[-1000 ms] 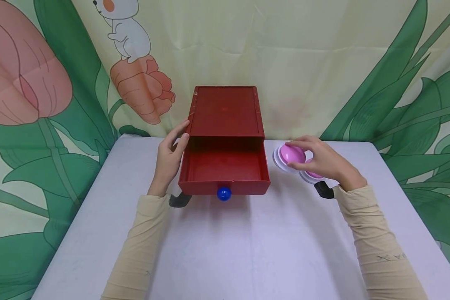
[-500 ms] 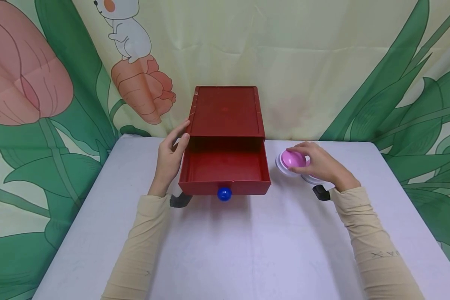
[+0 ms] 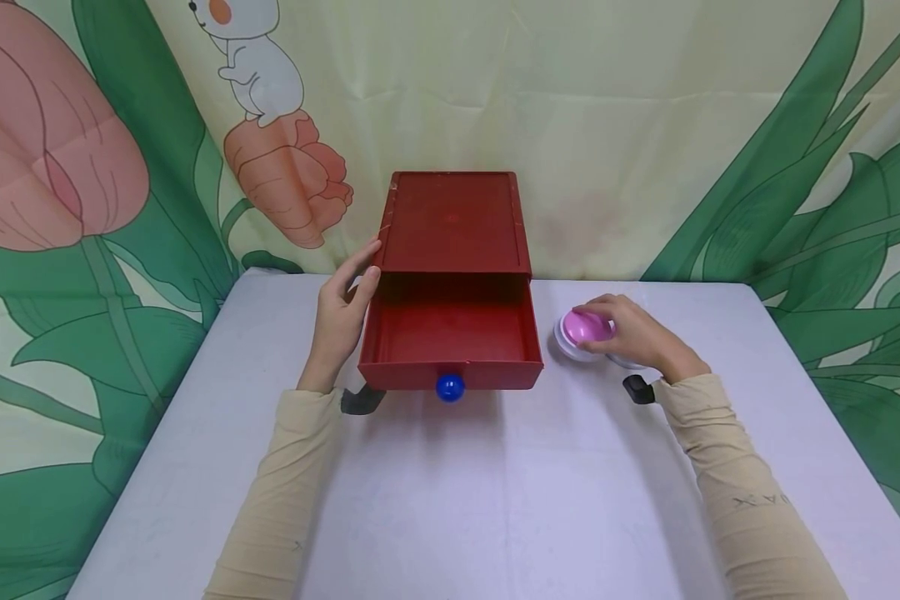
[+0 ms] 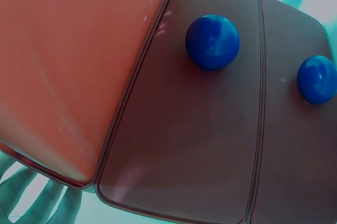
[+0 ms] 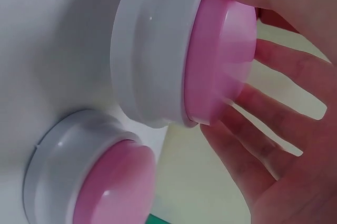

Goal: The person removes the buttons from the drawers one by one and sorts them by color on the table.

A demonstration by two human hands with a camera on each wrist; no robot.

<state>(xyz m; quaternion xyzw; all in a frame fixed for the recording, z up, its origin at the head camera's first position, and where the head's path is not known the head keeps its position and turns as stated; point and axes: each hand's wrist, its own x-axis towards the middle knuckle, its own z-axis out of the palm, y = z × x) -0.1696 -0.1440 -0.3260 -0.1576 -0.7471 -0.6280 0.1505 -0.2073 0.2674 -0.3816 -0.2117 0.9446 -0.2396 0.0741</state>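
Two round buttons, each a white base with a pink dome, are on the white table point(image 3: 570, 483), to the right of a red box point(image 3: 456, 221). The right hand point(image 3: 632, 333) grips the nearer button point(image 5: 176, 50) by its dome, thumb on one side and fingers curled against the other. Its base is turned toward the tabletop; whether it touches the cloth or is slightly raised cannot be told. The other button point(image 5: 100, 182) sits close by, mostly hidden behind the right hand in the head view but plain in the right wrist view.

The left hand point(image 3: 339, 315) rests against the left side of the box, its fingers extended and relaxed, grasping nothing. The box's top drawer point(image 3: 450, 329) is pulled out, with a blue knob point(image 3: 450, 387) on its front. In the left wrist view two further drawer fronts point(image 4: 181, 124) show, each with a round blue ball for a handle.

Both arms wear beige sleeves point(image 3: 735, 475), and a dark piece point(image 3: 362, 400) shows beside each wrist. Behind the table hangs a pale cloth point(image 3: 585, 150), printed with a pink tulip point(image 3: 37, 125), green leaves point(image 3: 787, 192) and a white animal point(image 3: 262, 75) sitting on an orange carrot point(image 3: 288, 179).
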